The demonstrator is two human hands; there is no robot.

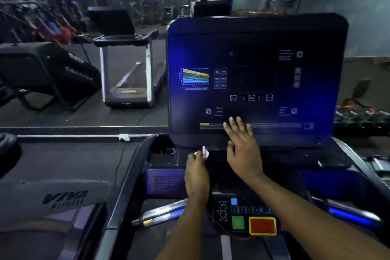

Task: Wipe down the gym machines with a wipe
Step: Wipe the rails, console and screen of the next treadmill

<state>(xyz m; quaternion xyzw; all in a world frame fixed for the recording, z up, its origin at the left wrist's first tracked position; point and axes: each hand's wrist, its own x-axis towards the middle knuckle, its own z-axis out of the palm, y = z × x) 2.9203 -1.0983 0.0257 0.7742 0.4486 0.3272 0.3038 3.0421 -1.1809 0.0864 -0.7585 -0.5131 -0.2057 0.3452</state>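
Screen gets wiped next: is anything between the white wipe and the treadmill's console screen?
Only the right hand, lying flat low on the dark glossy console screen, just right of the small white wipe that the left hand pinches. Nothing else visible.

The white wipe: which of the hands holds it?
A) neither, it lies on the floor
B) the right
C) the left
C: the left hand pinches the white wipe below the treadmill screen, and the right hand lies with straight fingers on that screen.
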